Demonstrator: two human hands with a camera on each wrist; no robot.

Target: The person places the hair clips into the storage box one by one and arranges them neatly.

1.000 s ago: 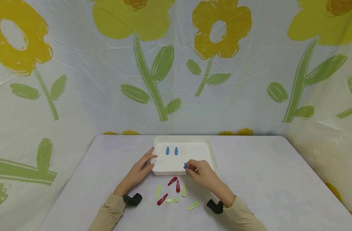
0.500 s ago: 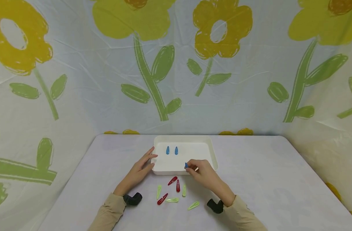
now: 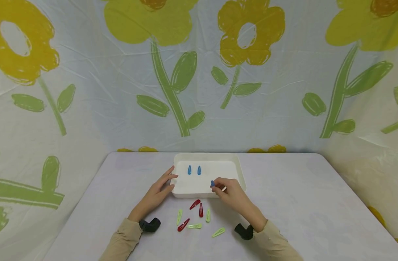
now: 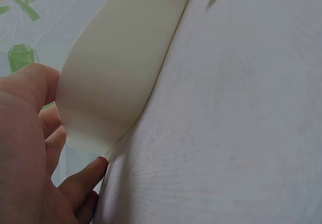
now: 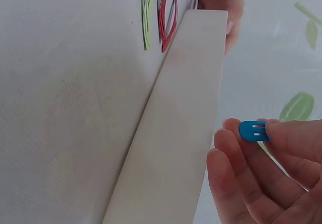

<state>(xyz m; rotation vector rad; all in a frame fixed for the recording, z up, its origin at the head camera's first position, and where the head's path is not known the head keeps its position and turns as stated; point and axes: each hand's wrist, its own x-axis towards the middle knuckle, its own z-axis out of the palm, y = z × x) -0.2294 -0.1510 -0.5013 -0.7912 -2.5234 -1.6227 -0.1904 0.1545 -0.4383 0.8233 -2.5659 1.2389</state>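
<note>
My right hand (image 3: 231,192) pinches a blue snap hair clip (image 5: 253,131) between thumb and fingertips. It holds the clip above the front right part of a white tray (image 3: 225,166). Two more blue hair clips (image 3: 189,170) lie side by side in the tray, toward the back left. Spread along the tray's left edge, my left hand (image 3: 156,194) touches the rim with mostly straight fingers. In the left wrist view, that hand's thumb and fingers meet the tray wall (image 4: 115,68). The far side of the clip in my right hand is hidden by the fingers.
In front of the tray lie three red hair clips (image 3: 201,210) and several light green hair clips (image 3: 194,226), scattered on the pale tablecloth (image 3: 284,195). A black wrist device (image 3: 150,225) sits at each sleeve. Flower-printed cloth (image 3: 120,108) hangs behind the table.
My right hand has shifted slightly up and to the right with the blue hair clip, which now stands more upright. The left hand and the other clips have stayed put.
</note>
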